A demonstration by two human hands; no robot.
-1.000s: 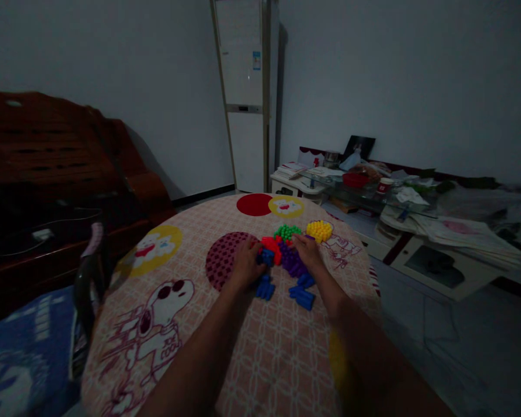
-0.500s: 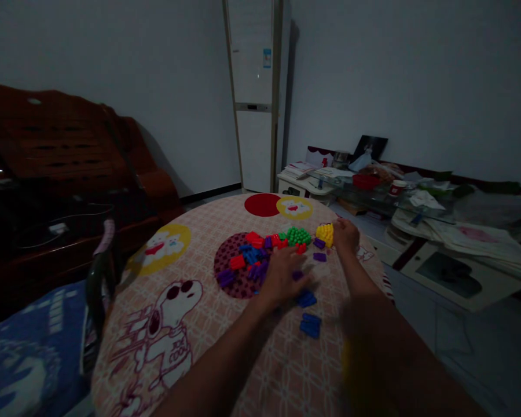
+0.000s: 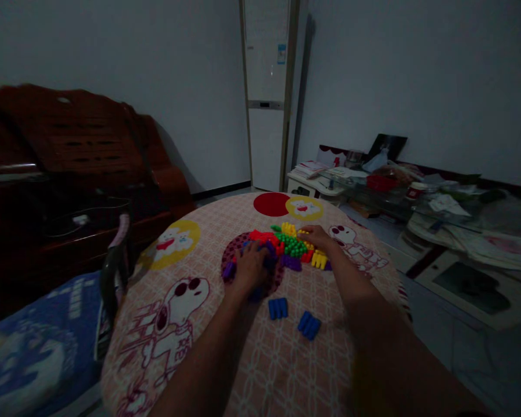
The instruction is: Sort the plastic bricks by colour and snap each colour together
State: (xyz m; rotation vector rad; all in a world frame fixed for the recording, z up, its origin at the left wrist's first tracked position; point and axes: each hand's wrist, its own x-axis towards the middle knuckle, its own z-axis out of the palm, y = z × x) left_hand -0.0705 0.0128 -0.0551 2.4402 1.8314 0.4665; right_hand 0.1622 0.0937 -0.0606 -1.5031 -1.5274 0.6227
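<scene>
Head view: spreads the left hand point(image 3: 249, 269) over blue and purple pieces point(image 3: 229, 270) left of mid-desk point(image 3: 260, 365), hiding most of them; curves the right hand point(image 3: 319, 237) over yellow pieces point(image 3: 319, 259) toward the right edge. Cannot tell whether either grips anything, with fingertips lost among pieces. Shows green pieces point(image 3: 293, 246) between the hands, red pieces point(image 3: 260, 235) just beyond the left. Has two blue blocks point(image 3: 278, 308) toward the near edge, itself cut off. Blocks more cloth with forearms point(image 3: 208, 341); blurs right-side clutter point(image 3: 391, 174) in dimness.

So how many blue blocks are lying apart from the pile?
2: one blue block nearer the pile, another right of it, closer to you. Your left hand may hide more.
</scene>
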